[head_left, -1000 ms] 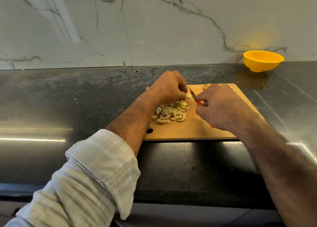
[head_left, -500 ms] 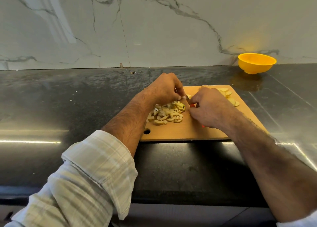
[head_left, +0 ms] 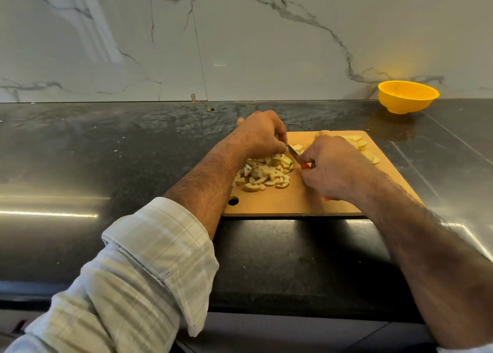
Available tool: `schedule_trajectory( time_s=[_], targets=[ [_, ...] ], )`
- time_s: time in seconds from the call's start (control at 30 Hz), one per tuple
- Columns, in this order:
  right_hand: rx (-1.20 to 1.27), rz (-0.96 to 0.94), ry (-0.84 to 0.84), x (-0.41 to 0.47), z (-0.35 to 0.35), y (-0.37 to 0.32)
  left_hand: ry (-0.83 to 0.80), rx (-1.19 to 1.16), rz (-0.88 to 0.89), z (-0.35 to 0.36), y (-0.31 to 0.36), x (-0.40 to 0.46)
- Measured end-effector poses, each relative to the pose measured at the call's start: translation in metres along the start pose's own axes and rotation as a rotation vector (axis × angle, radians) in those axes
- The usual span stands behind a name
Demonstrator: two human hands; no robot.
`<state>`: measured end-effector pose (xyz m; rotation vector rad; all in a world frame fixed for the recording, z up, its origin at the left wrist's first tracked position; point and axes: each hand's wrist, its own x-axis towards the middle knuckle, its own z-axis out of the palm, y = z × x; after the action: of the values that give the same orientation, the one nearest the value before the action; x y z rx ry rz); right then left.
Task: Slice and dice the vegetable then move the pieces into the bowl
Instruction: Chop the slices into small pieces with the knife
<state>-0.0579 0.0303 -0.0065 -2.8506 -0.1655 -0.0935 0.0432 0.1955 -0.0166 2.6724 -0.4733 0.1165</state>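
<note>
Hands meet over the middle of the cutting board, which lies on the dark worktop in front of you. Your right hand is curled round the red handle of the knife (only slivers of red show under your fingers), and the blade points up and left toward your left hand. That left hand is bunched with fingertips down at the blade; what it pinches is hidden, so I cannot tell whether it holds a piece. Just below it sits the heap of diced pieces, pale with bits of green skin. Uncut slices lie at the board's far right corner. The yellow bowl stands well apart, against the marble wall on your right.
</note>
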Motion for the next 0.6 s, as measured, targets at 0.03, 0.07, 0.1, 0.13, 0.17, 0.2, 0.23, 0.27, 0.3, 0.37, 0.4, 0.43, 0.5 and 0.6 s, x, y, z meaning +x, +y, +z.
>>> schedule_trajectory(
  time_s=[0.03,0.07,0.1,0.13,0.17,0.2,0.23,0.27,0.3,0.37,0.4,0.43,0.5,0.6],
  targets=[
    [0.004,0.006,0.002,0.003,0.001,0.0,0.001,-0.002,0.0,0.0,0.0,0.0],
    [0.018,0.007,0.001,0.004,0.001,0.0,0.001,-0.004,0.001,0.0,-0.001,0.0],
    [0.035,-0.004,0.006,0.004,0.0,0.0,-0.001,0.0,0.002,0.0,-0.001,-0.001],
    [0.056,-0.02,0.016,0.003,-0.001,0.002,-0.001,0.009,0.006,-0.001,-0.002,-0.001],
    [0.087,-0.036,0.032,0.0,-0.004,0.004,0.003,0.022,0.012,-0.002,-0.003,-0.001],
    [0.125,-0.044,0.057,-0.002,-0.007,0.008,0.012,0.025,0.02,-0.003,-0.004,-0.002],
    [0.154,-0.043,0.087,-0.003,-0.01,0.012,0.032,0.016,0.032,-0.005,-0.007,-0.003],
    [0.163,-0.028,0.11,-0.004,-0.012,0.016,0.063,0.001,0.047,-0.007,-0.01,-0.003],
    [0.144,-0.002,0.121,-0.004,-0.014,0.02,0.101,-0.017,0.062,-0.009,-0.013,-0.003],
    [0.069,0.056,0.089,-0.002,-0.016,0.024,0.177,-0.053,0.076,-0.012,-0.017,-0.003],
    [0.056,0.074,0.058,-0.002,-0.015,0.023,0.209,-0.068,0.075,-0.014,-0.02,-0.002],
    [0.056,0.075,0.037,-0.003,-0.014,0.021,0.237,-0.077,0.072,-0.016,-0.023,-0.002],
    [0.058,0.027,0.013,-0.005,-0.01,0.018,0.283,-0.082,0.063,-0.018,-0.029,0.001],
    [0.078,-0.055,-0.029,-0.005,-0.01,0.017,0.326,-0.08,0.049,-0.02,-0.035,0.002]
  ],
)
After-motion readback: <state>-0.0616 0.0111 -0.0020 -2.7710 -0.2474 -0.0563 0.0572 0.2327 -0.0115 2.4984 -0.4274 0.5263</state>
